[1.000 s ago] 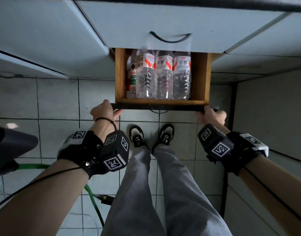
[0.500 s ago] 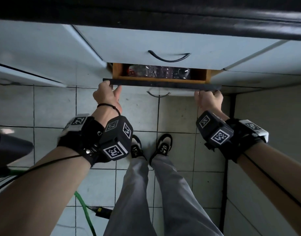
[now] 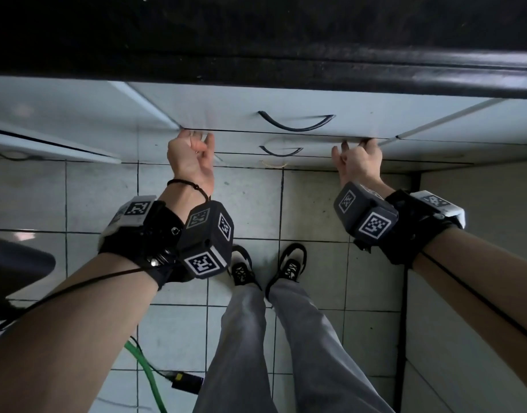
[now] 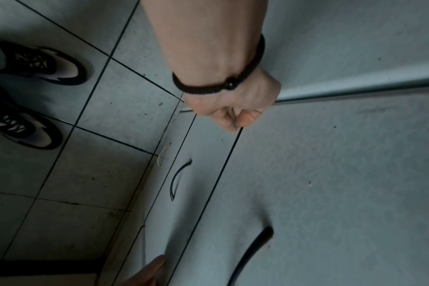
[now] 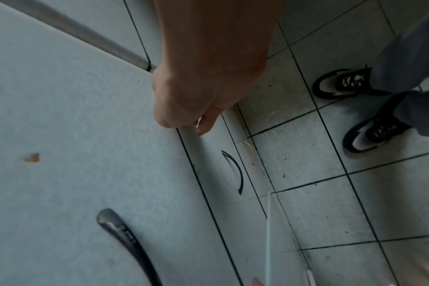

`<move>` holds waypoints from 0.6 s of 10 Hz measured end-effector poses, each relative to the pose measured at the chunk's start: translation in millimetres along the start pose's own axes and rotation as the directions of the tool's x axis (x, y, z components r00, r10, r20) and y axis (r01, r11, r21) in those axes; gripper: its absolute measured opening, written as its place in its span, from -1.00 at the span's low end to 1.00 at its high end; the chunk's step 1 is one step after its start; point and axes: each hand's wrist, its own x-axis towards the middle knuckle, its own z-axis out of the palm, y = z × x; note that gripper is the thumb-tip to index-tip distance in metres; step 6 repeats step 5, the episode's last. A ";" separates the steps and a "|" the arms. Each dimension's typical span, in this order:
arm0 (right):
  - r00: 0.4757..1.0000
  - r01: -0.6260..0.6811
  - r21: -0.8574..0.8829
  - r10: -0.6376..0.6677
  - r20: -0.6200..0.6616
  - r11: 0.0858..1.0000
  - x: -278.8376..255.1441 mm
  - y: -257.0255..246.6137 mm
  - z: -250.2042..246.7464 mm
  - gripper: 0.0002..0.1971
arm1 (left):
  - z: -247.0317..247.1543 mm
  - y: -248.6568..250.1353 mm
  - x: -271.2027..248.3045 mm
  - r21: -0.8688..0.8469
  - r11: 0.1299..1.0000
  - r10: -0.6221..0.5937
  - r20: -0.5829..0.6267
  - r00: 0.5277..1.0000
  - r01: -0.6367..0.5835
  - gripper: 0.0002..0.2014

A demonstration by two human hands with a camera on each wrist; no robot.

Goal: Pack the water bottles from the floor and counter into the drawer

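No water bottles show in any view. The pale drawer front [image 3: 241,143] with its small curved handle [image 3: 281,152] sits flush with the cabinet. My left hand [image 3: 190,153] is at the front's upper left corner with fingers curled, holding nothing. In the left wrist view those curled fingers [image 4: 230,118] press on the seam above the drawer front [image 4: 196,174]. My right hand [image 3: 356,158] is at the upper right corner, fingers curled too. The right wrist view has its fingertips [image 5: 203,127] touching the drawer front [image 5: 208,164], nothing in them.
Above it is another drawer with a larger black handle [image 3: 296,123], under a black counter edge [image 3: 256,64]. My shoes [image 3: 241,266] stand on the tiled floor. A green hose [image 3: 146,374] and a small black device [image 3: 186,383] lie lower left. A pale panel [image 3: 479,263] stands right.
The drawer, open with several bottles lying in it, has been pushed fully in by both hands. The bottles are out of sight, and both hands have let go of the top edge.
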 end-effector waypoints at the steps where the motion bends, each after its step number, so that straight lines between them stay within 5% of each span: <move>1: 0.999 0.007 -0.038 -0.008 -0.038 0.999 2.5 -1.9 -1.3 -0.64 | -6.5 5.7 -3.5 0.064 0.997 -0.049 0.082 0.995 0.044 -0.50; 2: 1.000 -0.017 -0.146 0.015 -0.010 0.989 0.0 -10.0 -5.5 -0.73 | -9.5 18.4 -9.7 0.218 0.973 -0.093 0.104 0.990 0.069 -0.79; 4: 0.976 -0.049 -0.436 0.135 0.169 0.899 -31.2 -25.5 -14.0 -0.79 | -12.3 48.5 -29.7 0.605 0.796 -0.142 0.218 0.966 -0.020 -0.62; 5: 0.897 -0.026 -0.658 0.308 0.316 0.753 -59.6 -31.3 -18.3 -0.72 | -14.6 67.5 -52.8 0.766 0.634 -0.183 0.280 0.942 -0.104 -0.68; 6: 0.897 -0.026 -0.658 0.308 0.316 0.753 -59.6 -31.3 -18.3 -0.72 | -14.6 67.5 -52.8 0.766 0.634 -0.183 0.280 0.942 -0.104 -0.68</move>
